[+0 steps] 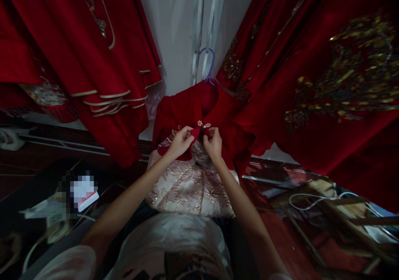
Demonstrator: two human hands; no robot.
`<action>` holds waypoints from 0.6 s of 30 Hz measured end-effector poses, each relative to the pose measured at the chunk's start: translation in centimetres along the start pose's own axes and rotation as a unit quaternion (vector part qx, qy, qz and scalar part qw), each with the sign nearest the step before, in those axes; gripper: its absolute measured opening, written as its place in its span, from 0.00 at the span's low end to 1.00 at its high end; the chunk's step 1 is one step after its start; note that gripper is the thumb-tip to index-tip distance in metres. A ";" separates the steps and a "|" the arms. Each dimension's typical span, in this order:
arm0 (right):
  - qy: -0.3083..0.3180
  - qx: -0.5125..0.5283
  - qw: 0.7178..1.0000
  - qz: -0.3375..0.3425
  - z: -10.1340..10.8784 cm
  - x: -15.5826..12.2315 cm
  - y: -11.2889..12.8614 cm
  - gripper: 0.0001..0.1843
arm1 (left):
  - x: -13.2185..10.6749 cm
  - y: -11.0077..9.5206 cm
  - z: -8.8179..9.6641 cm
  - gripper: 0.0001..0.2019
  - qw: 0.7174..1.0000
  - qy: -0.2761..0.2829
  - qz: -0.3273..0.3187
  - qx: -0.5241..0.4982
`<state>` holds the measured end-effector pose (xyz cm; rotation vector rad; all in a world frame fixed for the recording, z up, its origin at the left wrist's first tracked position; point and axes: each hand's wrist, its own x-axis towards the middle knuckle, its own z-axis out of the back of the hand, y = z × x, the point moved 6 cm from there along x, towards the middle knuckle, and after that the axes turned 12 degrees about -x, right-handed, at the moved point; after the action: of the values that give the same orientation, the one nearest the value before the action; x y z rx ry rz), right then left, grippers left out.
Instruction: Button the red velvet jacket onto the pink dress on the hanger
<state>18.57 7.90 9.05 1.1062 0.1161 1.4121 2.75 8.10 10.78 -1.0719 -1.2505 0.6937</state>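
A short red jacket [224,105] hangs on a purple hanger [210,66] in front of me, over a pale brocade garment [187,188] with a shiny raised pattern. My left hand [182,141] pinches the jacket's left front edge, whose red tip is turned out past the fingers. Opposite it, my right hand [213,141] is closed on the right front edge. Just above both hands, a flower-shaped jewelled clasp [204,124] sits at the jacket's front opening. Beaded trim [168,138] dangles beside my left wrist.
Red garments with pale piping [109,99] hang at left. Another red garment with gold sequin embroidery [352,80] hangs at right. A white box [85,192] and a power strip [57,213] lie at lower left. A wooden frame with a white cable [305,201] stands at lower right.
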 end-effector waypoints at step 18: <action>0.184 0.025 0.966 0.179 4.8 -2.1 6.8 0.10 | -1.8 -0.5 -3.5 0.19 0.998 0.021 0.027 -0.050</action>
<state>16.28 2.14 15.00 0.9233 0.2276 1.9427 5.68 5.36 10.65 -1.1991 -1.2349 0.6523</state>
